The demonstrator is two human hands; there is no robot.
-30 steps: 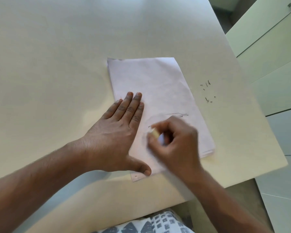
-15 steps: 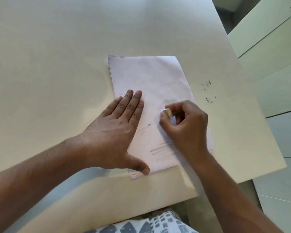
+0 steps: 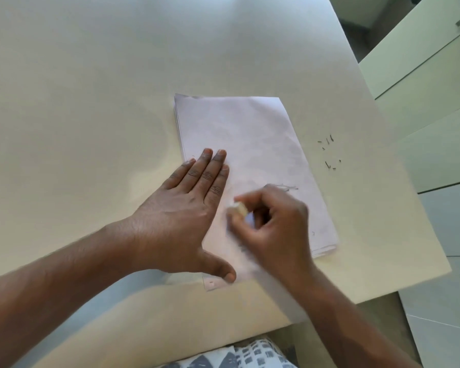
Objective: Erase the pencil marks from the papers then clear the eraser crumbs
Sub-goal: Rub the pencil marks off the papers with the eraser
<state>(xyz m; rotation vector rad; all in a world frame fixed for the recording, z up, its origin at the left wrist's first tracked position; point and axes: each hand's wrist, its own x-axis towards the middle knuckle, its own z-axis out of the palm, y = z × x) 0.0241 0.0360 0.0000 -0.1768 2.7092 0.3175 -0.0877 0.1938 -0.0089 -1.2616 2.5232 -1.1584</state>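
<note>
1. Pale and bare for most of its width, the table (image 3: 91,102) carries a stack of papers (image 3: 250,134) near its right edge, with cabinet fronts (image 3: 422,75) beyond that edge.
2. On the stack's lower half, the right hand (image 3: 276,224) pinches a small cream eraser (image 3: 239,208) between thumb and fingertips, its other fingers curled under. The eraser's tip meets the top sheet just beside the left hand's forefinger.
3. Half a second ago this hand sat higher on the stack and further toward its right edge; it has swept back down and left, and it shows blurred, so the rubbing stroke is judged to be under way.
4. The left hand (image 3: 186,216) lies flat with fingers straight and together, thumb spread toward the stack's near corner, pressing the left side of the papers down. It has not shifted over the last second.
5. A pencil mark (image 3: 284,187) shows on the top sheet just above the right hand's knuckles; fainter grey streaks below that hand are too smeared to read.
6. Dark eraser crumbs (image 3: 328,152) lie on the table to the right of the stack, well apart from both hands.
7. Judged from this, erasing is unfinished: marks remain on the sheet, and the crumbs are not yet swept away.
</note>
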